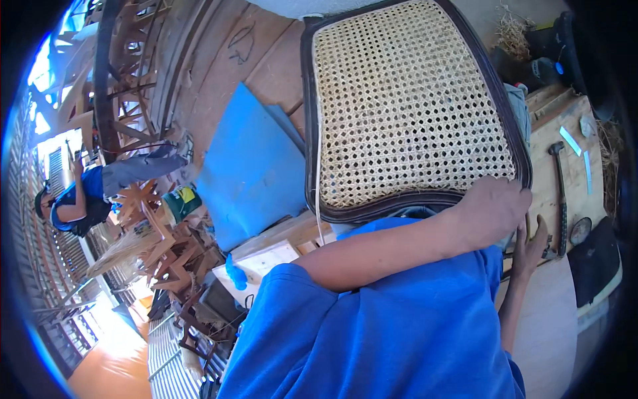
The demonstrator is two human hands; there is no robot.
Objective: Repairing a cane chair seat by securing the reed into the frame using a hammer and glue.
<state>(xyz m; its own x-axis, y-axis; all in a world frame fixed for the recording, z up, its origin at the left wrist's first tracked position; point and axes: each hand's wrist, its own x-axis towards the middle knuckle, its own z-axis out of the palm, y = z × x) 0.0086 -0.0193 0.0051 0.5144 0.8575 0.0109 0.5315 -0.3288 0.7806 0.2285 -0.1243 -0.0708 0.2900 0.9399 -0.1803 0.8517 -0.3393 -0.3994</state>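
Observation:
A woven cane panel point(405, 100) in a dark, curved wooden frame point(392, 207) lies in front of me, close to my blue shirt. My left arm reaches across my body. At the frame's near right corner my left hand point(495, 205) is closed, fingers curled down at the edge; what they pinch, if anything, is hidden. Just below that corner is my right hand point(530, 247), its thumb and fingers apart, and I see nothing in it. A pale cane strand point(319, 159) runs along the panel's left edge and hangs past the frame.
On a wooden board at right lie a hammer point(560, 193), light strips point(570, 143) and a small round disc point(581, 230). A blue sheet point(249, 166) stands left of the panel. Farther left are stacked wooden parts point(143, 213) and another person point(86, 193). A bottle point(546, 68) sits far right.

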